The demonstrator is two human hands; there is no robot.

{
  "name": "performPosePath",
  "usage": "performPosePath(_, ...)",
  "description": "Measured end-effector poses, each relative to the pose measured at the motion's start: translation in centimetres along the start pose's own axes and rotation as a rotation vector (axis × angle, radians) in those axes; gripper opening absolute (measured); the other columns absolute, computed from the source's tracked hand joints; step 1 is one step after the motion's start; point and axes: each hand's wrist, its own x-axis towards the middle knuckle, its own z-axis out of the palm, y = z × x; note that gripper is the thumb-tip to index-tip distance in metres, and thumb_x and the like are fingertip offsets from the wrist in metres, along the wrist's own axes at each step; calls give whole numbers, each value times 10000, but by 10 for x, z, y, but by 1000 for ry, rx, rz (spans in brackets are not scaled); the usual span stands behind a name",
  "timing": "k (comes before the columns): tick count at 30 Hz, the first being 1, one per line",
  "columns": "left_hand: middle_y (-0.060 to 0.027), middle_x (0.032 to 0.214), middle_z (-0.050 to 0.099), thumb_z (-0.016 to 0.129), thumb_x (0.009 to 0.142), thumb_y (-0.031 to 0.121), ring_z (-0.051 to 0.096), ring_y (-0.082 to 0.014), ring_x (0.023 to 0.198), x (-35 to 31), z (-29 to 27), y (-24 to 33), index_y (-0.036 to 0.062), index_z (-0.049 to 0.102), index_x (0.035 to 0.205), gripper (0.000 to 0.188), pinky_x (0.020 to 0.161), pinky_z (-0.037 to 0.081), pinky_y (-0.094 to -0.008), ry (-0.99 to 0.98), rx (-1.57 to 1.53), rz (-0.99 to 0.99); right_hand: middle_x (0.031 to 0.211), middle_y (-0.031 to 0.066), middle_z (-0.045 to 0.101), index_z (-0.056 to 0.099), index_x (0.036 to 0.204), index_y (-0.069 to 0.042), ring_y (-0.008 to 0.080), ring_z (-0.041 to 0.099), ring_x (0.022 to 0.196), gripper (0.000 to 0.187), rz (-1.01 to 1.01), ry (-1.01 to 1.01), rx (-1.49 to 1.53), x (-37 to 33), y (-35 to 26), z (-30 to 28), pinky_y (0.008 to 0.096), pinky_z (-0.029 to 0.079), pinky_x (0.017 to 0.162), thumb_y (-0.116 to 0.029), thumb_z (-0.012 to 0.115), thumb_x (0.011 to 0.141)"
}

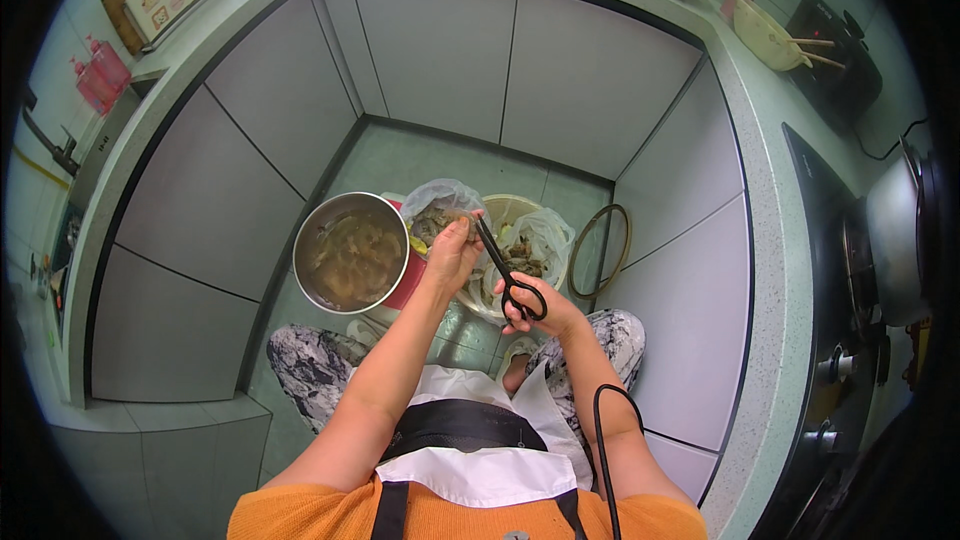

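Note:
My left hand (455, 250) is pinched around a small greyish, shrimp-like piece, mostly hidden by the fingers. In my right hand (545, 300) is a pair of black scissors (527, 302), fingers through the handles and blades pointing up beside the left fingertips. Behind the left hand, a clear plastic bag (445, 192) holds several similar greyish-brown pieces. Under both hands stands a pale round bin (512, 206) with a white plastic liner (548, 232) and brownish scraps inside. To the left, a steel pot (300, 252) contains murky water with brownish pieces in it.
A red surface (408, 285) shows beside the pot. A looped hose or ring (627, 240) leans near the right cabinets. Grey cabinets (430, 40) surround me under a pale counter (755, 130). The stove (835, 360) is at right, a bowl with chopsticks (765, 35) farther back.

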Motion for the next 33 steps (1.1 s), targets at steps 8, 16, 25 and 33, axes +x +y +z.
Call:
performPosePath(8, 18, 831, 567, 559, 885, 249, 499, -75, 748, 2, -10, 4, -7, 528, 1135, 359, 726, 415, -233, -65, 20, -110, 551, 0, 483, 487, 986, -35, 69, 419, 376, 237, 7, 85, -68, -3, -6, 4, 257, 509, 491, -226, 547, 859)
performPosePath(16, 6, 819, 555, 493, 919, 285, 487, -87, 733, -1, 6, 12, 3, 512, 1156, 368, 686, 412, -246, -29, 18, -113, 526, -21, 465, 497, 958, -47, 57, 410, 369, 178, -29, 130, -184, -1, -6, 8, 244, 495, 481, -178, 543, 847)
performPosePath(25, 30, 692, 404, 459, 935, 302, 367, -81, 604, -2, 7, 8, 35, 513, 1143, 343, 543, 319, -229, 74, 69, -45, 563, -3, 485, 491, 994, -38, 77, 443, 406, 213, -32, 55, -173, 4, 2, 4, 264, 505, 515, -191, 538, 853)
performPosePath(33, 23, 686, 401, 441, 942, 304, 370, -81, 593, -3, 2, 6, 23, 518, 1116, 339, 528, 319, -224, 23, 63, -101, 579, 14, 494, 486, 1006, -32, 93, 457, 420, 243, -25, 83, -165, 4, 0, 9, 281, 518, 548, -214, 528, 850)
